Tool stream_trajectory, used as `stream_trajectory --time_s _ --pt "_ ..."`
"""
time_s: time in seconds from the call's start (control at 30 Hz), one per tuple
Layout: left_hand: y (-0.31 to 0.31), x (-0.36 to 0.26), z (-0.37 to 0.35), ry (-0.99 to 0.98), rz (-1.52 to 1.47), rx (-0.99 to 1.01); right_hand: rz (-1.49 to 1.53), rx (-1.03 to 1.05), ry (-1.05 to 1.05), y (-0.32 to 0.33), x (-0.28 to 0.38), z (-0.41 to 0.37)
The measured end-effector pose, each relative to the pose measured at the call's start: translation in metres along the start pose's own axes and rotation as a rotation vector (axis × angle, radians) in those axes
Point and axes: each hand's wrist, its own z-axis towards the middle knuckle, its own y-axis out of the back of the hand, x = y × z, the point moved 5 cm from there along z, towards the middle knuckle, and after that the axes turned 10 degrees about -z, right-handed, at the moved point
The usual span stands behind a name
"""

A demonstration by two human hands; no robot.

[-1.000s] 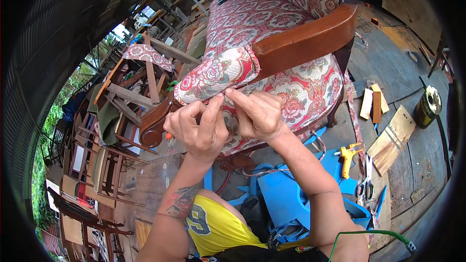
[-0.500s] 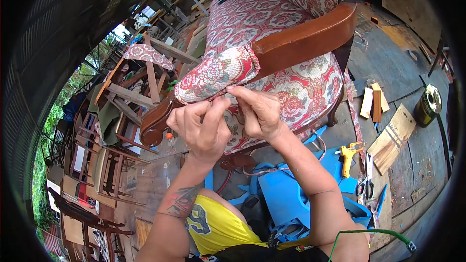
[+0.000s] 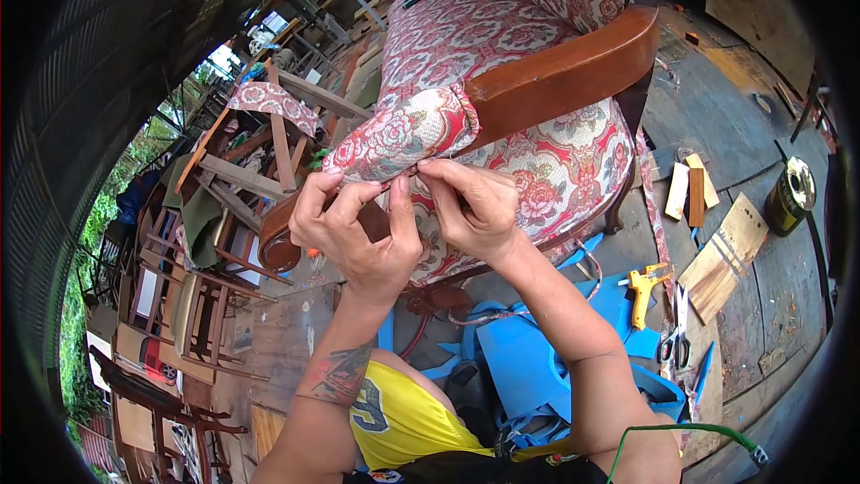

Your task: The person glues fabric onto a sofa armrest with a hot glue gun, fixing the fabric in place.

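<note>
In the head view, the padded flowered cover sits over the front stretch of the wooden armrest, between its bare upper length and the scroll end. I can see both hands working at the cover's lower edge, the one nearest the person. The left hand has its fingers fanned apart, with tips along that edge and the thumb close to the right hand. The right hand has thumb and forefinger drawn in close at the same edge, right of the left thumb; whether they pinch fabric or something small, I can't tell. Just below hangs the flowered side panel.

What would worry me is the fabric edge slipping out from under those spread fingertips: uneven pull between the hands could leave a pucker or a crooked line. Pulling too hard from the right could drag the flower pattern askew or strain the gathered end against the wood. The fingertips crowd together, so anything sharp in there could prick one.

Down on the floor, the yellow glue gun lies at the far right corner of the blue sheets, the scissors just beside, blades pointing away from the person. A careless step or knee could catch either, and if the gun is hot, it might mark the sheet.
</note>
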Motion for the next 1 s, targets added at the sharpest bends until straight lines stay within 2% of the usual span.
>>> stream_trajectory --time_s 0.37,0.53,0.7,0.77,0.9,1.0 --pt "-0.004 0.004 0.003 0.012 -0.066 -0.005 -0.009 -0.05 -0.062 0.002 0.007 0.006" --pt "0.012 0.013 -0.004 0.055 -0.221 -0.163 -0.04 -0.065 -0.036 -0.001 0.007 0.002" --pt "0.03 0.028 -0.001 0.16 -0.068 -0.154 -0.051 -0.05 -0.087 -0.004 0.011 -0.002" --pt "0.03 0.021 0.004 0.116 0.145 0.022 -0.047 -0.099 -0.111 -0.007 0.01 -0.004" --pt "0.036 0.022 0.017 0.23 0.056 0.118 -0.055 -0.157 -0.107 -0.011 0.007 -0.006" --pt "0.037 0.024 0.017 0.198 0.073 0.185 -0.054 -0.175 -0.091 -0.012 0.007 -0.007"
